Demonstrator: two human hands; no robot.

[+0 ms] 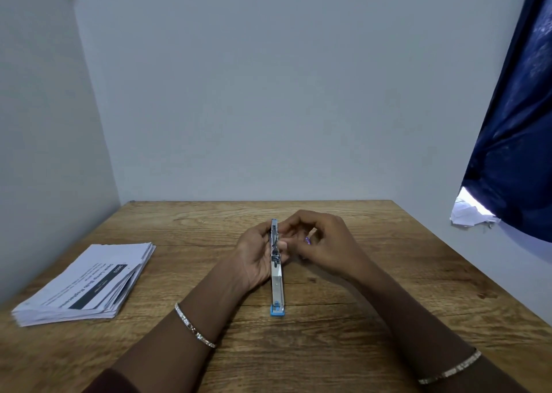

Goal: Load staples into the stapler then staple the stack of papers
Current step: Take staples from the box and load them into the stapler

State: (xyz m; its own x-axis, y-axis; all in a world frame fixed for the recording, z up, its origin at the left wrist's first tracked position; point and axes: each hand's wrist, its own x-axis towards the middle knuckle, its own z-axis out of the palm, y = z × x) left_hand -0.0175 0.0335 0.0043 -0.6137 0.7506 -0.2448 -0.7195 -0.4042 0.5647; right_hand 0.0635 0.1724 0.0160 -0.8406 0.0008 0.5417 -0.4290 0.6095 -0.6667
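Loading is looking unfinished: the left hand (256,259) is gripping the opened stapler (276,277), the right hand (330,243) is curling beside it, pinching what I cannot tell, while the stack of papers (89,282) is lying untouched well left of both.

Wood-grain table (328,348) with a paper stack (86,285) (left side) and a stapler (277,285) mid-table.
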